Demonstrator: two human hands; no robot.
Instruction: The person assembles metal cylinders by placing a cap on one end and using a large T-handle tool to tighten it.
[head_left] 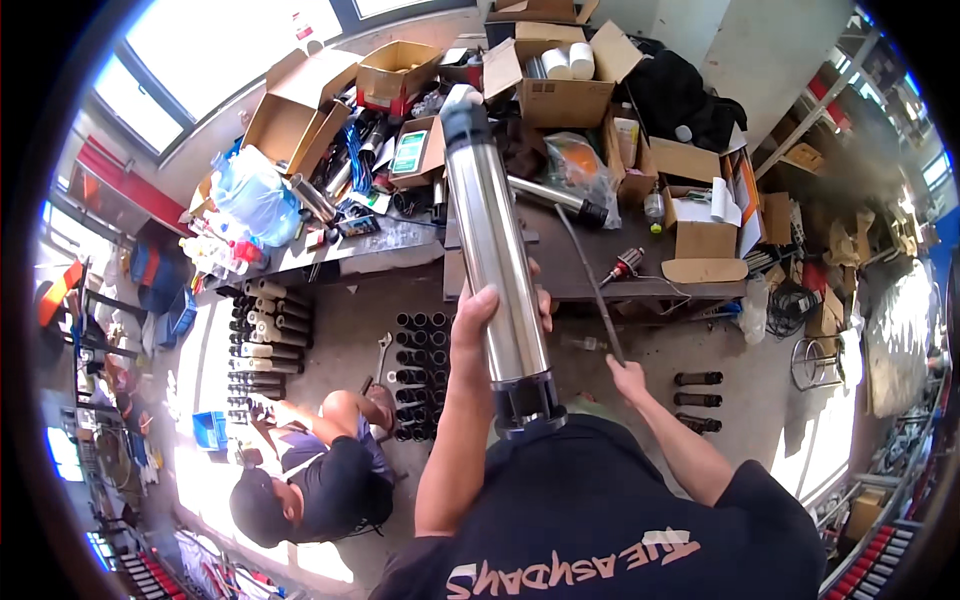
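Observation:
My left hand (474, 318) is wrapped round a long, shiny steel cylinder (492, 235) with black end fittings. The cylinder stands almost upright in the picture, its lower end close to my chest, its upper end above the bench. In my right hand (627, 381), off to the right, is a long thin grey rod (588, 272). It slants up and left to the bench edge. The rod and the cylinder are apart. Behind them on the bench lies another steel cylinder (550, 196) with a black end, partly hidden by the one I hold.
A cluttered bench (600, 260) holds open cardboard boxes (560, 98), a plastic bag (255, 195) and a red-and-silver part (627, 263). Black tubular parts (420, 365) stand in rows on the floor. At the lower left a person (320, 480) crouches beside more stacked parts (270, 335).

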